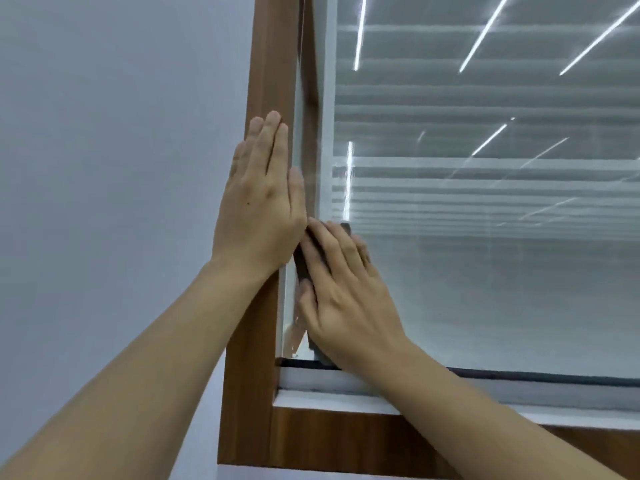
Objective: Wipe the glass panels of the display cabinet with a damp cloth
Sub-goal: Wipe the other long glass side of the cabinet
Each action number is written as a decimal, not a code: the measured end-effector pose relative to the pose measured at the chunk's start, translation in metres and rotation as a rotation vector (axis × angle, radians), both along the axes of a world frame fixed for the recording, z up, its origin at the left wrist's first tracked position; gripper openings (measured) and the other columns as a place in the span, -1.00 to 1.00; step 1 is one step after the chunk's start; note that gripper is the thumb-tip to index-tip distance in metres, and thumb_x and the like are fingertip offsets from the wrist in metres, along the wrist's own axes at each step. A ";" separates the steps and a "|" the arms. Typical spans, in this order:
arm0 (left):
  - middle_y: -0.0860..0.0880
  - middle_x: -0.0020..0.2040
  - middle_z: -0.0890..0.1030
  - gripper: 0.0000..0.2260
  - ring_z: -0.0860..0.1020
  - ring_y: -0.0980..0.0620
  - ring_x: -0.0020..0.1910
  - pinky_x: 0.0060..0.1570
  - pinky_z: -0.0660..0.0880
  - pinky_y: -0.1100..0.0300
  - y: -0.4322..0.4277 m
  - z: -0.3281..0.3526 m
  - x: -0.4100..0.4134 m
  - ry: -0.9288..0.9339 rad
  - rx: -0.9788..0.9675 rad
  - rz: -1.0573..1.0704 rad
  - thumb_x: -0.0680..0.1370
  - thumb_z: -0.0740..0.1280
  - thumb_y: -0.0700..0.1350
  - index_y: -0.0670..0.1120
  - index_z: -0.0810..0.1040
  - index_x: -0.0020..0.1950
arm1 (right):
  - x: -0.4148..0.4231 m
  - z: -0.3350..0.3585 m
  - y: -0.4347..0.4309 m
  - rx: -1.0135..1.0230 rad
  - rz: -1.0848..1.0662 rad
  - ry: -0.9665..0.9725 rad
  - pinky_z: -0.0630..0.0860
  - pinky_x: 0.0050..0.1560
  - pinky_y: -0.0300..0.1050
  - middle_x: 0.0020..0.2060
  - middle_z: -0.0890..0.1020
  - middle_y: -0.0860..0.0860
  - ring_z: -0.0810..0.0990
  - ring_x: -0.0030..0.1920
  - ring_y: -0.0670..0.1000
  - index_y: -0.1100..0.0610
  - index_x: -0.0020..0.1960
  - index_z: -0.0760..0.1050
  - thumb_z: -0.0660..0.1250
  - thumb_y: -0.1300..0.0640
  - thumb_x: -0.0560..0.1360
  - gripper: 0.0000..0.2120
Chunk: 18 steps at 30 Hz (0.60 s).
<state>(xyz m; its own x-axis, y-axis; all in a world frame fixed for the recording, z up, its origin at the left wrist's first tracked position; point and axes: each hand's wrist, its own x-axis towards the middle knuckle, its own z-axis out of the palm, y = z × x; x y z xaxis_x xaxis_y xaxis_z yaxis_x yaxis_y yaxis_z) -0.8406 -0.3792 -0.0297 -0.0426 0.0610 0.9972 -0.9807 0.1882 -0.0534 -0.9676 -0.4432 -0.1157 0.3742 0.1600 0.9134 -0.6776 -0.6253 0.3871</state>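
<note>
Dark cloth (304, 263) against cabinet glass (485, 289)
Right hand (349, 299) presses it flat; left hand (259, 202) flat on wooden frame (249, 341); both grips released.

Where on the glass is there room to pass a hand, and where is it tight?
Free: the wide glass right of the right hand, above the bottom rail, and the strip above that hand. Tight: the lower-left corner, where the left hand on the post sits beside the right hand on the cloth.

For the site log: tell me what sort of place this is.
Probably an indoor office or showroom: a wood-framed cabinet with a glass panel beside a plain pale wall, the glass reflecting long ceiling strip lights.
</note>
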 end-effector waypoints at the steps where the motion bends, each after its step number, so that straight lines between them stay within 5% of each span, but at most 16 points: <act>1: -0.11 0.67 0.11 -0.49 0.00 -0.02 0.67 0.64 -0.08 0.09 0.000 -0.003 0.000 0.002 0.005 0.001 0.72 -0.02 -0.05 -0.20 0.12 0.65 | 0.004 0.017 0.000 0.013 0.011 -0.054 0.09 0.61 0.10 0.56 0.31 0.14 0.21 0.60 0.11 0.24 0.59 0.27 0.10 0.06 0.64 -0.44; 5: -0.07 0.68 0.09 -0.49 -0.03 0.04 0.66 0.62 -0.13 0.17 0.000 -0.003 0.001 0.015 0.014 -0.027 0.71 -0.03 -0.03 -0.16 0.10 0.66 | 0.024 0.056 0.004 0.072 0.018 -0.229 0.12 0.60 0.15 0.58 0.26 0.15 0.15 0.61 0.12 0.24 0.61 0.21 0.07 0.08 0.67 -0.46; 11: -0.06 0.68 0.11 -0.50 -0.01 0.05 0.66 0.62 -0.13 0.18 -0.001 -0.002 0.004 0.018 0.016 -0.069 0.72 -0.03 -0.03 -0.15 0.12 0.65 | -0.039 -0.019 -0.005 -0.022 -0.092 0.194 0.11 0.59 0.10 0.63 0.21 0.08 0.10 0.64 0.05 0.16 0.64 0.16 0.09 0.02 0.66 -0.42; 16: -0.05 0.68 0.10 -0.50 -0.03 0.07 0.66 0.60 -0.16 0.23 -0.002 -0.002 0.003 0.014 0.009 -0.094 0.71 -0.03 -0.03 -0.14 0.12 0.65 | -0.032 0.101 -0.012 0.033 -0.044 -0.151 0.18 0.56 0.22 0.52 0.31 0.19 0.22 0.54 0.14 0.29 0.58 0.24 0.02 0.03 0.65 -0.43; 18: -0.05 0.67 0.11 -0.50 -0.02 0.08 0.66 0.59 -0.17 0.26 -0.001 -0.002 0.003 0.022 0.012 -0.105 0.71 -0.03 -0.02 -0.14 0.14 0.65 | -0.005 0.098 -0.008 0.055 -0.037 -0.210 0.15 0.57 0.21 0.52 0.30 0.20 0.22 0.55 0.17 0.30 0.58 0.23 0.03 0.05 0.65 -0.44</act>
<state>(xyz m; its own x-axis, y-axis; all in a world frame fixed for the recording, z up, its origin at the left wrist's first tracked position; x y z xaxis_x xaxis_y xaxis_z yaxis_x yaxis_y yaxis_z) -0.8373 -0.3805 -0.0316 -0.0142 0.0520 0.9985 -0.9563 0.2910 -0.0288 -0.9723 -0.4513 -0.0178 0.1792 0.0976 0.9790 -0.7627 -0.6148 0.2009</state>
